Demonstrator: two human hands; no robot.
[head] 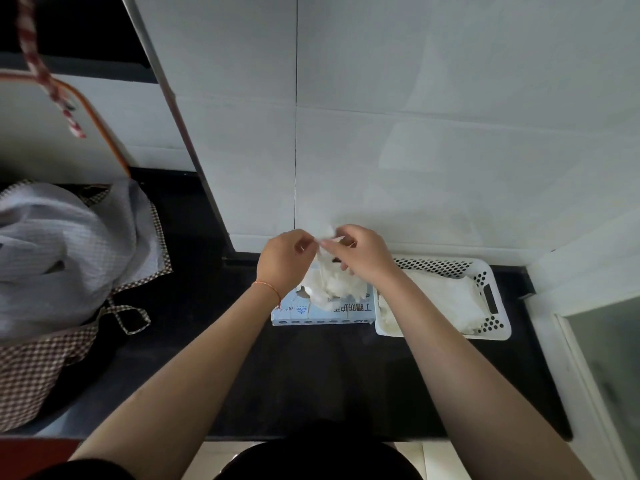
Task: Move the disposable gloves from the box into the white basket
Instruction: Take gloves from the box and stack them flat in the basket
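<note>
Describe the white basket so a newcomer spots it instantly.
Start at the black countertop below the white tiled wall. At its back right sits the white rectangular plastic basket, directly right of the pale blue cardboard glove box. Only it has perforated walls and a slot handle, and white gloves already lie inside.

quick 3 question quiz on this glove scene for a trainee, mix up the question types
1. True or false: the white basket already holds gloves.
2. Which side of the glove box is the basket on? A) its left B) its right C) behind it
3. Fill in: both the left hand and the right hand pinch a ____ above the box.

Key: 1 true; 2 B; 3 glove, pulled up from the white bunch at the box opening.
</note>
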